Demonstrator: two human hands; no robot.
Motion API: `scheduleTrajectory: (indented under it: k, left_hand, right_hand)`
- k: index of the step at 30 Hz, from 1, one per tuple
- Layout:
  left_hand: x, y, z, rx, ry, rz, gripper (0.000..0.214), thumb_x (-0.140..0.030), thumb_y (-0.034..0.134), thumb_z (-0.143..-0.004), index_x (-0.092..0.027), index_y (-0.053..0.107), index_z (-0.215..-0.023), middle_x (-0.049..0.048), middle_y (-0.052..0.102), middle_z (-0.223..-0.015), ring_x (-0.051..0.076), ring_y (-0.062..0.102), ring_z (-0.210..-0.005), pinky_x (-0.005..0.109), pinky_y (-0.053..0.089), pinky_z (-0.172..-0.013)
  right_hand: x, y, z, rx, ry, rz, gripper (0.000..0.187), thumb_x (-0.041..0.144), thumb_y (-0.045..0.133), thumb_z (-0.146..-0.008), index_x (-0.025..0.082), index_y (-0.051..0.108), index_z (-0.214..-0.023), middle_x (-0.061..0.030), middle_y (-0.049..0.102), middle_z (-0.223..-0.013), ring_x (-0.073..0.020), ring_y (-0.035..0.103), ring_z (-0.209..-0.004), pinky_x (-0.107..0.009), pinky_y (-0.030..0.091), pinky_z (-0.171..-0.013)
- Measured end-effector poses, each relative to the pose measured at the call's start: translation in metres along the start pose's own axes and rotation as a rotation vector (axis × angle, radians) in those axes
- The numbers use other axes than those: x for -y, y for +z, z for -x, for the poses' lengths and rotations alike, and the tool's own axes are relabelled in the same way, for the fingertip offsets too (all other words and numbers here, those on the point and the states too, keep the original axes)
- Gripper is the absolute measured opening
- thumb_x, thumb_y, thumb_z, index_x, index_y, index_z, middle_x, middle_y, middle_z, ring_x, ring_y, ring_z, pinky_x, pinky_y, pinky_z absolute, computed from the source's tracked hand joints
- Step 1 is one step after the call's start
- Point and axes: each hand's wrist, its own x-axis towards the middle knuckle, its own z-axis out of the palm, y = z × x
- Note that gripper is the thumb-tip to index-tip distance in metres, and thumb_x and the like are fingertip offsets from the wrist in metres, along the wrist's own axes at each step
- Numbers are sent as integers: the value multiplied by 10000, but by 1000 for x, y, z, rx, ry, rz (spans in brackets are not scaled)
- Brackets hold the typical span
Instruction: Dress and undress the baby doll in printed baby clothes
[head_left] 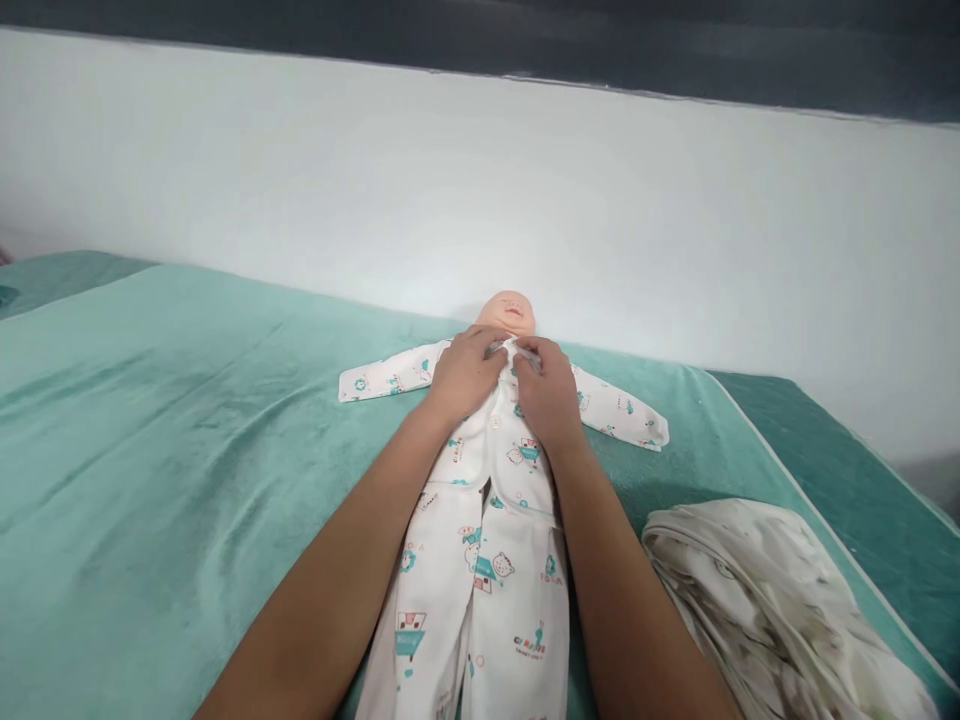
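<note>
A baby doll (511, 310) lies on its back on a teal towel (165, 440), head toward the wall. It wears a white sleepsuit (491, 560) printed with small teal animals, sleeves spread out to both sides. My left hand (466, 372) and my right hand (550, 392) meet at the sleepsuit's collar just below the doll's chin. Both hands have their fingers curled and pinched on the collar fabric at the top of the front opening. A row of snaps runs down the chest between my wrists.
A crumpled cream cloth (772, 600) with a faint print lies at the lower right on the towel. A white wall (480, 200) rises right behind the doll's head. The towel's right edge (795, 480) drops to a darker green surface.
</note>
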Motion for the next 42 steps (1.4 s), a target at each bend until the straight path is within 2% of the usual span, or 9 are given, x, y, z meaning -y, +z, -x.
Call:
scheduleTrajectory:
  k: [4, 9, 15, 19, 22, 26, 29, 35, 42]
  left_hand:
    - [0, 0, 0, 15, 18, 17, 374, -192, 478, -881, -234, 719, -1164, 34, 660, -1315, 243, 564, -1272, 407, 408, -1140]
    - [-2, -1, 1, 38, 44, 9, 350, -180, 459, -889, -294, 764, -1018, 0, 662, -1304, 234, 565, -1270, 404, 400, -1143]
    - [-9, -2, 16, -123, 19, 151, 183, -227, 512, -907, -228, 695, -906, 31, 716, -1147, 203, 635, -1119, 367, 460, -1034]
    - [-14, -6, 28, -112, -16, 176, 147, -245, 558, -896, -210, 633, -776, 46, 697, -1199, 206, 618, -1147, 369, 434, -1055]
    - [-16, -6, 33, -101, -23, 186, 127, -235, 569, -890, -208, 619, -776, 57, 673, -1241, 210, 600, -1180, 380, 419, -1065]
    - [-15, -5, 38, -174, -64, 178, 58, -226, 572, -884, -200, 602, -841, 84, 657, -1243, 222, 601, -1159, 407, 423, -1050]
    - [-12, -5, 46, -181, -52, 175, 59, -233, 577, -882, -201, 614, -849, 86, 636, -1272, 226, 573, -1216, 405, 420, -1066]
    - [-7, -12, 54, -98, -52, 213, 91, -243, 605, -873, -232, 694, -886, 47, 600, -1370, 227, 518, -1321, 412, 389, -1128]
    - [-5, -14, 52, -121, -47, 274, 78, -254, 651, -858, -238, 720, -888, 50, 609, -1361, 206, 539, -1317, 406, 370, -1163]
  right_hand:
    - [1, 0, 1, 33, 21, -12, 328, 241, 467, -873, 197, 632, -1154, -108, 678, -1221, -293, 551, -1189, -483, 400, -1049]
    - [-3, 2, -2, 11, 40, -106, 320, 229, 487, -852, 239, 625, -1140, -79, 684, -1217, -284, 571, -1181, -478, 418, -1035]
    - [0, -3, 7, -126, 100, -263, 218, 172, 465, -800, 225, 644, -912, -37, 715, -1056, -203, 633, -923, -381, 489, -908]
    - [4, -6, 26, -123, -4, -208, 197, 160, 455, -810, 234, 637, -796, -36, 719, -1066, -214, 627, -1059, -399, 455, -1005]
    - [5, -7, 40, -116, -39, -163, 196, 184, 474, -842, 244, 659, -866, -49, 711, -1173, -228, 605, -1161, -436, 422, -1068]
    - [3, -8, 51, -81, -47, -153, 206, 221, 500, -884, 251, 684, -971, -54, 679, -1296, -232, 570, -1249, -457, 392, -1114]
    - [2, -11, 56, -45, -61, -175, 201, 248, 527, -899, 268, 699, -1002, -41, 654, -1349, -230, 547, -1294, -464, 379, -1135]
    - [2, -13, 61, -32, -55, -200, 199, 265, 566, -902, 297, 726, -1015, -21, 633, -1383, -236, 520, -1328, -491, 373, -1147]
    - [2, -12, 55, -32, -47, -201, 217, 259, 569, -899, 306, 764, -982, -11, 660, -1346, -237, 528, -1315, -503, 382, -1146]
